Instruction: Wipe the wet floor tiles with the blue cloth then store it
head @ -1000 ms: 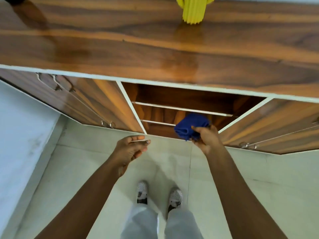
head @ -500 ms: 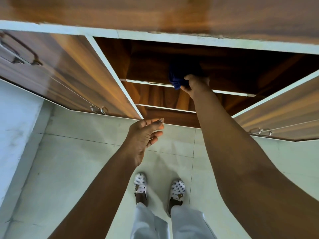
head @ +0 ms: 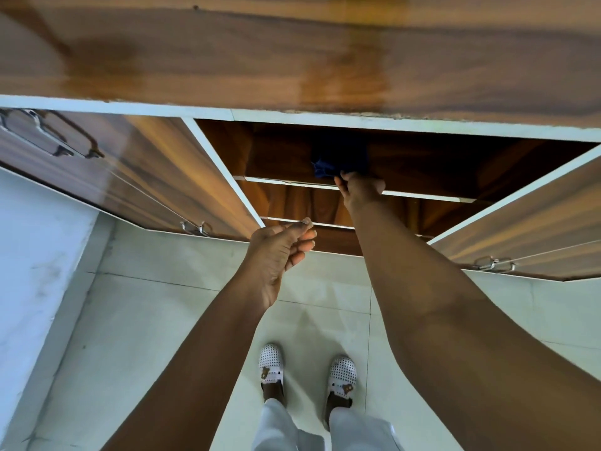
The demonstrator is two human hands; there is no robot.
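The blue cloth [head: 338,161] lies in shadow on the upper shelf [head: 286,181] of the open wooden cabinet, under the countertop. My right hand [head: 361,189] reaches in to the shelf's front edge, its fingers closed on the cloth's near edge. My left hand [head: 280,253] hovers lower, in front of the bottom shelf, fingers loosely curled and holding nothing. Pale floor tiles [head: 146,336] spread below both arms.
The cabinet's left door [head: 162,177] and right door [head: 527,229] stand swung open on either side of my arms. The glossy wooden countertop [head: 292,60] overhangs the opening. A white wall [head: 32,255] runs along the left. My feet in dotted white shoes [head: 271,369] stand on the tiles.
My right hand has carried the cloth up from in front of the cabinet onto the upper shelf and deeper in. The view has moved closer, and my left hand has risen a little.
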